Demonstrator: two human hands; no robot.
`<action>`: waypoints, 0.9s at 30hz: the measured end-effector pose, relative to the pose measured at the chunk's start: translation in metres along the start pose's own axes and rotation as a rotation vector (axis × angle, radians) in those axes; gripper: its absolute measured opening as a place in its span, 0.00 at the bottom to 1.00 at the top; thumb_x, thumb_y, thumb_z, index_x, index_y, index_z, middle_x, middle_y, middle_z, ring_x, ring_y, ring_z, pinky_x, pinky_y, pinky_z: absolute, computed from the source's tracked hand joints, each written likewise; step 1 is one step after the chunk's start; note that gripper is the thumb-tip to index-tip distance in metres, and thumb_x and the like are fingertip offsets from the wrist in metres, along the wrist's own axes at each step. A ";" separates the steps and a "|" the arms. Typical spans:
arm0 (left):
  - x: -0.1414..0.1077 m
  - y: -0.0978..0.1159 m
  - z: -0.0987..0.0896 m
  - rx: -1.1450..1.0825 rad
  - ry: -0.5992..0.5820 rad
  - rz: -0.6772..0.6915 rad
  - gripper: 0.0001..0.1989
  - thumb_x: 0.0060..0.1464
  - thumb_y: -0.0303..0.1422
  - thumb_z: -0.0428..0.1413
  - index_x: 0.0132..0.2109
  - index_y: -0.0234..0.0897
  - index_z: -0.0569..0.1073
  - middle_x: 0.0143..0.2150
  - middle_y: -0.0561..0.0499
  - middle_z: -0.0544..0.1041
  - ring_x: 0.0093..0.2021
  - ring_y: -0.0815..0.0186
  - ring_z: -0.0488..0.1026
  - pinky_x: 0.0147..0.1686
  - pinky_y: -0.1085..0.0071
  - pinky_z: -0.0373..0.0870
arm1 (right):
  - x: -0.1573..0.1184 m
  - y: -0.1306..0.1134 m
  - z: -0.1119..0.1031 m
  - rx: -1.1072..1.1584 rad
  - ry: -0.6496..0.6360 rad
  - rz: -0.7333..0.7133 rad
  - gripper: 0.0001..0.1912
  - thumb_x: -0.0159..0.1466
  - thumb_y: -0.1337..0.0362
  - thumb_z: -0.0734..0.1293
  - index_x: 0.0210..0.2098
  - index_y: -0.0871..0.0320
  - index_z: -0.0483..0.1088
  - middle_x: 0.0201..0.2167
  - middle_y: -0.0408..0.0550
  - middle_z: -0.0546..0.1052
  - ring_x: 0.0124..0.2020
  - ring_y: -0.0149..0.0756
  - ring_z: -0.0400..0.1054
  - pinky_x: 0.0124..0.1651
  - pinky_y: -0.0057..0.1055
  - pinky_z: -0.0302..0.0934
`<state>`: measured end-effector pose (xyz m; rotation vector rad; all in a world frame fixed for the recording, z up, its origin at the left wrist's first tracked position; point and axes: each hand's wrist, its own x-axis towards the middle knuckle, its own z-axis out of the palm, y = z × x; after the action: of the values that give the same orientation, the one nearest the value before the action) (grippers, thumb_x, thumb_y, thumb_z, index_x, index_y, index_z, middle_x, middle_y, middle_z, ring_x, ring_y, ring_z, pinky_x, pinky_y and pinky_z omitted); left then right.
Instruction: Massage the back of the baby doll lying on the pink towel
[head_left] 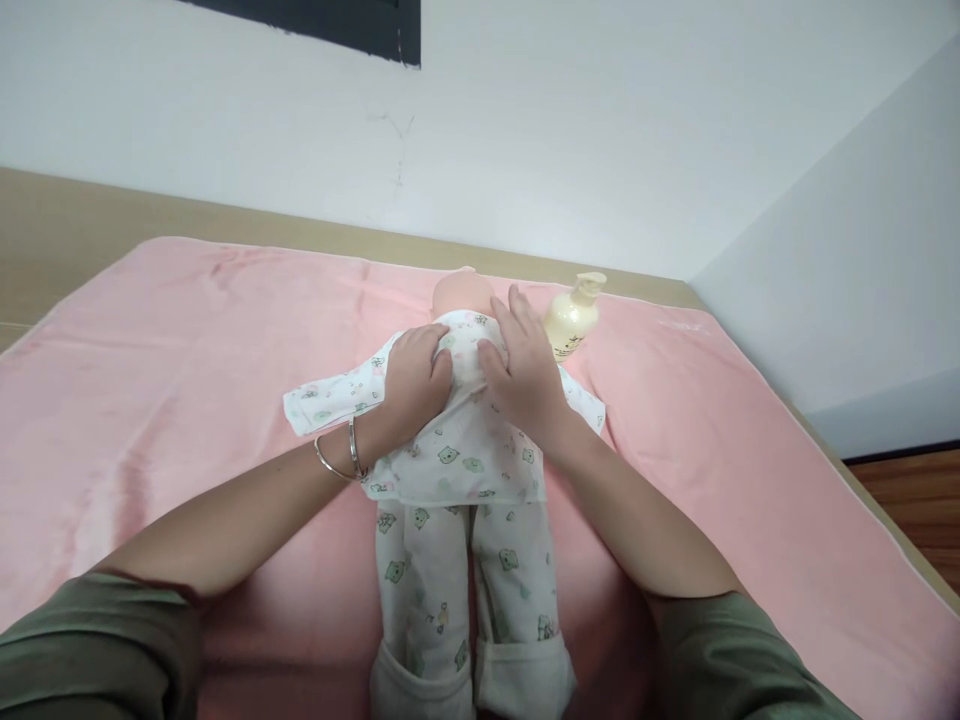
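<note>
A baby doll lies on a pink blanket with its bald head away from me; only part of the head shows. It wears a white printed top and matching trousers with wide turned-up cuffs. My left hand rests over the doll's shoulder on the left, thumb apart from the fingers. On the other side, my right hand lies against the upper part of the top, fingers spread and pointing toward the head. The right sleeve is partly hidden behind that hand.
Just right of the doll's head stands a pale yellow pump bottle. The pink blanket covers a table with a wooden edge. A white wall rises behind it, with a dark frame at the top.
</note>
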<state>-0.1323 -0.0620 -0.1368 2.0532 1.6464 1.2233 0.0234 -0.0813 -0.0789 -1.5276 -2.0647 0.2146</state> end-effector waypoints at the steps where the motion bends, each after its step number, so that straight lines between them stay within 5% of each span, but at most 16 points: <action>1: 0.000 0.000 0.000 0.007 -0.004 0.004 0.24 0.58 0.33 0.44 0.55 0.34 0.75 0.55 0.41 0.79 0.56 0.52 0.74 0.62 0.51 0.68 | 0.000 0.000 0.002 -0.006 0.013 0.001 0.32 0.70 0.61 0.55 0.72 0.59 0.54 0.77 0.55 0.49 0.78 0.51 0.38 0.75 0.60 0.42; 6: 0.002 0.001 0.000 0.031 -0.012 0.021 0.24 0.59 0.34 0.43 0.55 0.34 0.75 0.55 0.41 0.80 0.56 0.52 0.74 0.62 0.51 0.68 | 0.000 0.003 0.015 -0.028 -0.143 -0.022 0.29 0.71 0.59 0.57 0.68 0.64 0.62 0.73 0.62 0.58 0.75 0.58 0.47 0.74 0.64 0.42; 12: 0.002 0.000 0.000 0.033 -0.022 0.023 0.23 0.58 0.34 0.43 0.54 0.34 0.76 0.54 0.42 0.80 0.56 0.52 0.74 0.62 0.51 0.68 | 0.001 0.006 0.009 0.071 0.071 -0.014 0.31 0.68 0.63 0.56 0.70 0.61 0.58 0.76 0.57 0.53 0.77 0.48 0.43 0.76 0.55 0.44; 18: 0.002 -0.001 0.000 0.027 -0.017 0.024 0.23 0.58 0.34 0.43 0.54 0.35 0.76 0.53 0.42 0.80 0.55 0.52 0.74 0.63 0.51 0.67 | 0.002 0.008 0.019 0.041 -0.062 -0.044 0.28 0.69 0.60 0.57 0.65 0.64 0.65 0.71 0.62 0.63 0.74 0.54 0.53 0.74 0.58 0.46; 23: 0.002 0.000 -0.001 0.018 -0.024 0.023 0.23 0.58 0.35 0.44 0.54 0.36 0.76 0.53 0.42 0.80 0.56 0.51 0.74 0.62 0.51 0.67 | -0.003 0.000 0.011 0.036 0.064 -0.028 0.31 0.69 0.61 0.55 0.70 0.61 0.59 0.76 0.55 0.54 0.76 0.48 0.46 0.75 0.55 0.46; 27: 0.004 0.002 -0.004 0.035 -0.048 0.034 0.23 0.60 0.34 0.43 0.55 0.35 0.76 0.54 0.41 0.79 0.56 0.52 0.74 0.63 0.51 0.67 | -0.003 0.003 0.021 -0.062 -0.088 -0.076 0.30 0.71 0.61 0.55 0.69 0.62 0.60 0.74 0.59 0.57 0.76 0.51 0.46 0.75 0.58 0.43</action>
<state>-0.1331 -0.0606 -0.1313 2.1230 1.6286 1.1544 0.0154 -0.0792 -0.0983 -1.4969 -2.2135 0.1939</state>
